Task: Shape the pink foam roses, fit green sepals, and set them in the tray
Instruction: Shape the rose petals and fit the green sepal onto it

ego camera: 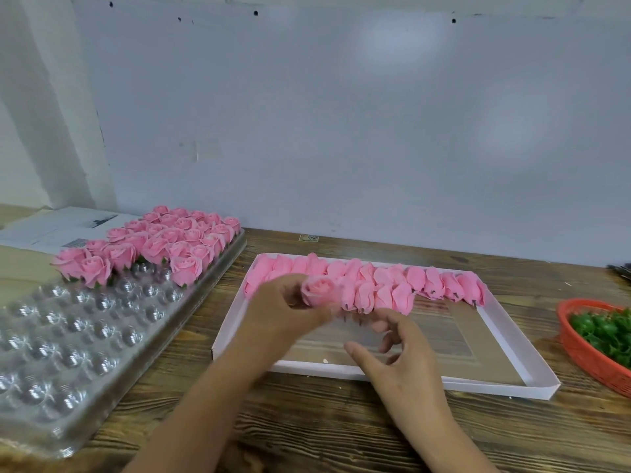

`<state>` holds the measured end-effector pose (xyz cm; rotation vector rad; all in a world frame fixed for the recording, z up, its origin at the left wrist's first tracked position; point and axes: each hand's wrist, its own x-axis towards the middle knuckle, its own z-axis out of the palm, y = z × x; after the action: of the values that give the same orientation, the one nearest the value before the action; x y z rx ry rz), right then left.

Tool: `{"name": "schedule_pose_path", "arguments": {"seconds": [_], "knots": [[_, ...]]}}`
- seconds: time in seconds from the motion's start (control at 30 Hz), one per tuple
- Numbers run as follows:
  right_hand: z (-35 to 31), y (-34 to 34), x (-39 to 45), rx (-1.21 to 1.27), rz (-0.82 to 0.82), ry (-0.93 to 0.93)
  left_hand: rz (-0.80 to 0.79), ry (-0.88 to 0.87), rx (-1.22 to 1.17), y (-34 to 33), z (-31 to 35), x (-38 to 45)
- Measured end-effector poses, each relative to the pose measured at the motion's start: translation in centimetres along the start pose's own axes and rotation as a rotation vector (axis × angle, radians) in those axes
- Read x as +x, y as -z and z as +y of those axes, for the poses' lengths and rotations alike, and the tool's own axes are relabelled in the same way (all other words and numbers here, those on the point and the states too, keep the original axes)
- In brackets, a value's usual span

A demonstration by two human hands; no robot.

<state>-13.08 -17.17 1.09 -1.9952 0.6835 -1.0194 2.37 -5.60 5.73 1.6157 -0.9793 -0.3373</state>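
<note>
Pinching, apparently: left hand [285,307], rose [319,290].

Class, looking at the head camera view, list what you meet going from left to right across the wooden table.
Clear plastic tray with finished roses → left hand holding a pink rose → right hand → white shallow box → red basket of green sepals.

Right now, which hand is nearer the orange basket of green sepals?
Right. The right hand hangs over the white box, well left of the orange basket; the left hand, holding a rose, is farther left.
</note>
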Motion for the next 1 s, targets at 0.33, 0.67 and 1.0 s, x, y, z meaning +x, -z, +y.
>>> {"name": "schedule_pose_path", "arguments": {"seconds": [0.33, 0.67, 1.0], "knots": [[0.2, 0.6, 0.0, 0.04, 0.043, 0.054, 0.556, 0.175, 0.176, 18.4, -2.2, 3.7], [0.5, 0.6, 0.3, 0.075, 0.055, 0.039, 0.468, 0.411, 0.388, 22.8, -9.5, 5.4], [0.8, 0.5, 0.3, 0.05, 0.054, 0.041, 0.337, 0.355, 0.698, 20.6, -10.6, 6.6]]}}
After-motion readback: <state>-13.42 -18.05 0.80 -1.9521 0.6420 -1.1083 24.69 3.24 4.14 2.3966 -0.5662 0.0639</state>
